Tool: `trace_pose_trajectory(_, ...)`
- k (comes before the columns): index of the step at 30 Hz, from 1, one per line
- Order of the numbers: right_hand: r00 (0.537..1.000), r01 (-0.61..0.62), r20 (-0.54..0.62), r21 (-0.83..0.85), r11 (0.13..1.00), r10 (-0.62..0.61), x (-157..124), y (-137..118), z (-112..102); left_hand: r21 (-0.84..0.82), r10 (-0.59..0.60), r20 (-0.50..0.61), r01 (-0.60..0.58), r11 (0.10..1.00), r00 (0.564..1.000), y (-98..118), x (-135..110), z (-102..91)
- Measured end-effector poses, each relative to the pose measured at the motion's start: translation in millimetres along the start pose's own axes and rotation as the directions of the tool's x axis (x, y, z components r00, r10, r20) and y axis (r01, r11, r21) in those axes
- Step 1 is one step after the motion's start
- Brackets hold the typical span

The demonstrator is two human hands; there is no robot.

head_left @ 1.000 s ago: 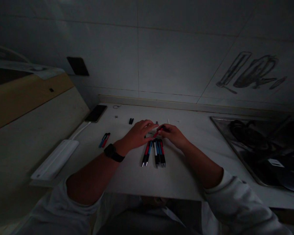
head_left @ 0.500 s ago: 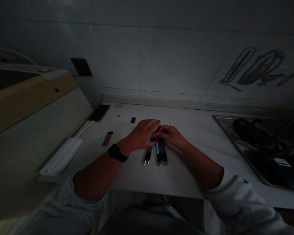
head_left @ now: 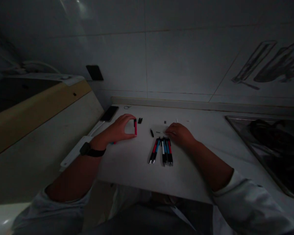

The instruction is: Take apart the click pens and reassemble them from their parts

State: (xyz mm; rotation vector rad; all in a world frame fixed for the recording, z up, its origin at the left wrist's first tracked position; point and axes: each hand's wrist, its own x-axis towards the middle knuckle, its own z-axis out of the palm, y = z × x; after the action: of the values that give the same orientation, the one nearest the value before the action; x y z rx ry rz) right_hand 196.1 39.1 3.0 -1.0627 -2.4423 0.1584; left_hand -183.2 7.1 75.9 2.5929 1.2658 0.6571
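My left hand (head_left: 120,128) grips a red pen barrel with a black top (head_left: 135,128) upright between thumb and fingers. My right hand (head_left: 180,133) has its fingertips pressed together low over the counter; whatever they pinch is too small to make out. Just left of those fingertips lie a thin small part (head_left: 158,132) and a black pen grip (head_left: 152,133). Below my right hand are several assembled pens: a red and blue pair (head_left: 155,150) and a group of white, blue and red ones (head_left: 167,151), tips towards me.
Two small black pieces (head_left: 140,120) and a tiny dark part (head_left: 165,122) lie farther back. At the left are a phone (head_left: 109,113) and a white power strip (head_left: 74,152). A metal-rimmed stove (head_left: 237,140) stands on the right, with the tiled wall (head_left: 181,62) behind.
My left hand has moved left, carrying the red barrel away from my right hand. The hands are now apart, and the black grip and thin part between them show. The view has shifted slightly.
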Motion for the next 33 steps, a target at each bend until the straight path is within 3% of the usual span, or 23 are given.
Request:
trace_pose_trajectory(6,0.997,0.061,0.055,0.01,0.998,-0.061,5,0,7,0.025,-0.109,0.18,0.106,0.994,0.978,-34,-40,-23.4)
trace_pose_trajectory(11,0.993,0.091,0.078,-0.005,0.996,-0.09,7,-1,9,0.069,-0.139,0.291,0.125,0.99,0.947,-49,-49,-16.3)
trace_pose_trajectory(17,0.998,0.064,-0.023,0.054,0.997,-0.063,3,-1,5,0.111,-0.187,0.392,0.156,0.982,0.901,-67,-53,-9.0)
trace_pose_trajectory(23,0.994,0.054,-0.1,0.096,0.994,-0.045,3,-4,1,0.125,-0.182,0.423,0.142,0.982,0.887,-70,-55,-14.6)
trace_pose_trajectory(28,0.994,0.035,-0.106,0.112,0.993,-0.023,2,-9,-2,0.137,-0.256,0.389,0.22,0.966,0.885,-69,-56,-13.2)
trace_pose_trajectory(33,0.996,0.012,-0.09,0.123,0.992,-0.001,0,-10,-3,0.111,-0.223,0.35,0.196,0.974,0.91,-74,-56,-6.0)
